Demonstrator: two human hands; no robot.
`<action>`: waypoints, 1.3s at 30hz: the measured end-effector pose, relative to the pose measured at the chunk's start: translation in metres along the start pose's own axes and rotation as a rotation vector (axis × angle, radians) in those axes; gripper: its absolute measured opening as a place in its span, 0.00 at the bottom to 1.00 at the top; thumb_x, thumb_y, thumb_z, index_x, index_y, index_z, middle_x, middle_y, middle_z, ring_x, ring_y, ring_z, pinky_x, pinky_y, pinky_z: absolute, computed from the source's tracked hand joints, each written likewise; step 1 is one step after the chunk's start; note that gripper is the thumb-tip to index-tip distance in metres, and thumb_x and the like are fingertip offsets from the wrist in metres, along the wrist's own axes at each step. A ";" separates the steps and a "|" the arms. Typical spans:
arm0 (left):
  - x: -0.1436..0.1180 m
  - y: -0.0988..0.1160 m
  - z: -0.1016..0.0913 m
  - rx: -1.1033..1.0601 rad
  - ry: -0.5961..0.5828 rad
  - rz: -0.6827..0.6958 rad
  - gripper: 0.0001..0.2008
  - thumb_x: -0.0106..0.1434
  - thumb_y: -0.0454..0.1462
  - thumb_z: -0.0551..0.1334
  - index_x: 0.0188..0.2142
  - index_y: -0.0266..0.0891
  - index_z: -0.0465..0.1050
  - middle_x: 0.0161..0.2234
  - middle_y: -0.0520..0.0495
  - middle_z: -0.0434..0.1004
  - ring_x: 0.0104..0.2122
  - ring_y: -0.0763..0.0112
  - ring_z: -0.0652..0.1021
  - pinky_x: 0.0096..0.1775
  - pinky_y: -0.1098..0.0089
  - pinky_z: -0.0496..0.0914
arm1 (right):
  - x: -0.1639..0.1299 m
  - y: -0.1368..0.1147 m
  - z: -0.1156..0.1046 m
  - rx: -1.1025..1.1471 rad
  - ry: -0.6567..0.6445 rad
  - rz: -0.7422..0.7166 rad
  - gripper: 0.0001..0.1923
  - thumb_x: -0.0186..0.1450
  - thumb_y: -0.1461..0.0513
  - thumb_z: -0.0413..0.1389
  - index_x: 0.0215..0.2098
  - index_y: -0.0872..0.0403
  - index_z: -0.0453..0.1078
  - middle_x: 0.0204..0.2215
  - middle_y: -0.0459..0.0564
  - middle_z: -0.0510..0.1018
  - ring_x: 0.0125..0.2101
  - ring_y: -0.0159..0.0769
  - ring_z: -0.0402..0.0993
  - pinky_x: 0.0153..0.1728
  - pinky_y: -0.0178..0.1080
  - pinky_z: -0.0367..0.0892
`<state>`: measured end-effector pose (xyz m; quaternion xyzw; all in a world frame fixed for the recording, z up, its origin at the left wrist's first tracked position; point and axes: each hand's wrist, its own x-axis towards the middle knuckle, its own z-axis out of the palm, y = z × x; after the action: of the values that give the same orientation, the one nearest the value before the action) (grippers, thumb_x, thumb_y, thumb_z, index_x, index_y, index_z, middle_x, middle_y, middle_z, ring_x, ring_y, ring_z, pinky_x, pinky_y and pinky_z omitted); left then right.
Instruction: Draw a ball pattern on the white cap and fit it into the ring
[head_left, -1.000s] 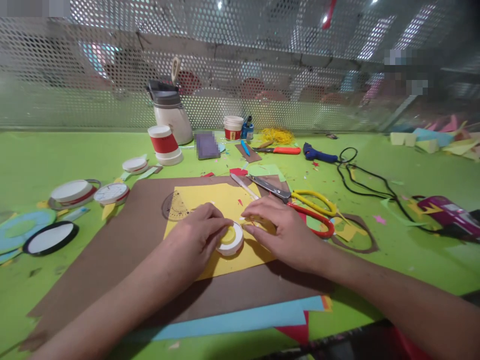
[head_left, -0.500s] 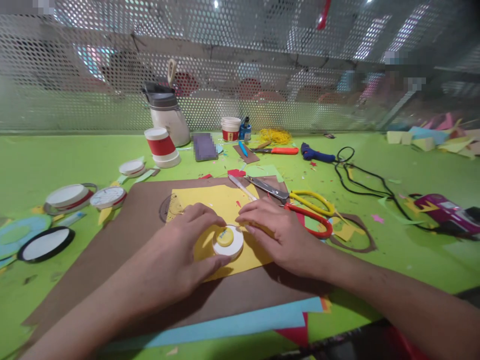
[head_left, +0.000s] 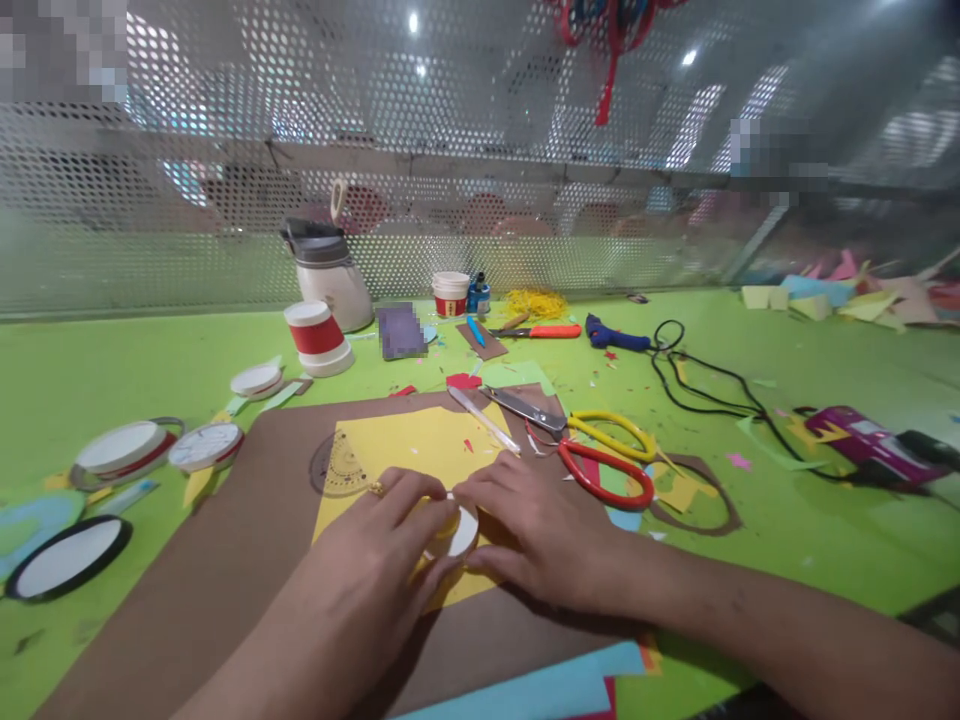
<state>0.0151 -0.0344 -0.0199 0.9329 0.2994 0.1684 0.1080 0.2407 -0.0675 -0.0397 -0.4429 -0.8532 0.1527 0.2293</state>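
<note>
A small white round disc (head_left: 464,535) lies on a sheet of yellow paper (head_left: 405,440), with a yellow cap (head_left: 450,522) on top, mostly hidden by fingers. My left hand (head_left: 390,550), a ring on one finger, curls over the cap and the disc's left side, its thumb at the near edge. From the right, my right hand (head_left: 536,530) closes on the disc, fingers at its far edge and thumb at its near right edge. Just beyond the right hand are a white pen-like stick (head_left: 484,418) and scissors (head_left: 536,412) with yellow and red handles. A clear protractor (head_left: 341,467) overlaps the paper's left edge.
Brown card (head_left: 277,530) lies under the yellow paper on a green table (head_left: 810,380). Lids (head_left: 124,448) and a red-and-white cup (head_left: 316,338) stand left. Behind are a kettle (head_left: 334,278) and knife (head_left: 551,331); a corded blue tool (head_left: 616,335) and purple device (head_left: 874,440) lie right.
My left fingers have come down over the yellow cap, which was in plain sight before. My right hand has closed in on the disc's edge. The camera view has tilted up slightly.
</note>
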 end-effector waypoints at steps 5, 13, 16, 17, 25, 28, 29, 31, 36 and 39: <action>-0.002 0.000 0.005 0.011 0.014 0.041 0.12 0.73 0.31 0.56 0.49 0.42 0.77 0.45 0.42 0.83 0.44 0.56 0.80 0.47 0.57 0.77 | 0.004 0.011 -0.007 0.025 0.183 -0.003 0.17 0.73 0.56 0.66 0.55 0.57 0.77 0.50 0.60 0.85 0.52 0.48 0.78 0.55 0.50 0.74; -0.004 -0.007 0.006 -0.084 0.075 -0.052 0.14 0.76 0.44 0.58 0.55 0.43 0.76 0.56 0.38 0.77 0.49 0.57 0.82 0.50 0.60 0.77 | 0.048 0.048 -0.055 -0.547 -0.115 -0.058 0.15 0.73 0.73 0.56 0.53 0.58 0.81 0.45 0.61 0.83 0.47 0.46 0.77 0.43 0.43 0.73; 0.002 -0.009 0.005 -0.110 0.068 -0.093 0.15 0.75 0.47 0.59 0.53 0.42 0.77 0.55 0.38 0.79 0.49 0.56 0.83 0.50 0.59 0.77 | 0.065 0.056 -0.059 -0.575 -0.213 -0.157 0.10 0.71 0.74 0.59 0.39 0.58 0.82 0.43 0.60 0.82 0.46 0.46 0.75 0.43 0.43 0.71; 0.003 -0.009 0.006 -0.117 0.064 -0.097 0.15 0.75 0.47 0.59 0.51 0.42 0.77 0.53 0.38 0.81 0.49 0.56 0.83 0.49 0.59 0.77 | 0.069 0.059 -0.057 -0.576 -0.235 -0.186 0.10 0.71 0.74 0.60 0.37 0.58 0.82 0.43 0.60 0.82 0.46 0.46 0.75 0.43 0.43 0.70; 0.003 -0.015 0.012 -0.151 0.090 -0.137 0.14 0.73 0.48 0.59 0.47 0.42 0.76 0.45 0.40 0.84 0.39 0.59 0.83 0.43 0.60 0.77 | 0.077 0.082 -0.057 -0.490 -0.272 -0.323 0.10 0.72 0.73 0.58 0.41 0.56 0.79 0.43 0.56 0.82 0.42 0.41 0.76 0.42 0.41 0.71; 0.000 -0.014 0.009 -0.165 0.062 -0.159 0.14 0.74 0.48 0.59 0.49 0.43 0.75 0.49 0.40 0.83 0.44 0.58 0.83 0.46 0.60 0.77 | 0.061 0.075 -0.065 -0.397 -0.115 -0.273 0.13 0.75 0.72 0.52 0.49 0.56 0.75 0.44 0.57 0.82 0.44 0.42 0.78 0.45 0.43 0.73; -0.001 -0.013 0.008 -0.170 0.054 -0.168 0.15 0.74 0.48 0.59 0.50 0.43 0.75 0.50 0.40 0.83 0.45 0.57 0.84 0.47 0.61 0.77 | 0.052 0.068 -0.067 -0.229 0.055 -0.226 0.11 0.75 0.70 0.52 0.48 0.55 0.75 0.44 0.55 0.82 0.45 0.41 0.79 0.47 0.43 0.74; -0.001 -0.011 0.004 -0.184 0.037 -0.186 0.15 0.75 0.48 0.59 0.52 0.44 0.75 0.51 0.41 0.83 0.46 0.58 0.84 0.48 0.62 0.77 | 0.030 0.051 -0.071 0.100 0.333 -0.067 0.04 0.74 0.65 0.56 0.46 0.51 0.73 0.41 0.50 0.82 0.40 0.39 0.80 0.43 0.41 0.75; -0.001 -0.010 -0.001 -0.221 0.009 -0.213 0.14 0.75 0.46 0.59 0.54 0.44 0.75 0.50 0.41 0.84 0.46 0.58 0.84 0.48 0.63 0.78 | -0.013 0.007 -0.076 0.585 0.544 0.275 0.06 0.73 0.59 0.61 0.38 0.48 0.71 0.28 0.44 0.77 0.27 0.36 0.77 0.30 0.39 0.74; -0.002 -0.010 0.000 -0.229 0.010 -0.232 0.14 0.74 0.45 0.59 0.55 0.44 0.75 0.51 0.41 0.84 0.46 0.57 0.84 0.49 0.61 0.78 | -0.016 -0.002 -0.071 0.679 0.539 0.296 0.10 0.72 0.54 0.64 0.36 0.48 0.72 0.30 0.46 0.78 0.27 0.35 0.76 0.28 0.38 0.75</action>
<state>0.0087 -0.0273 -0.0237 0.8727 0.3846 0.1927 0.2309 0.2850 -0.0775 0.0170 -0.4838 -0.5923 0.3343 0.5508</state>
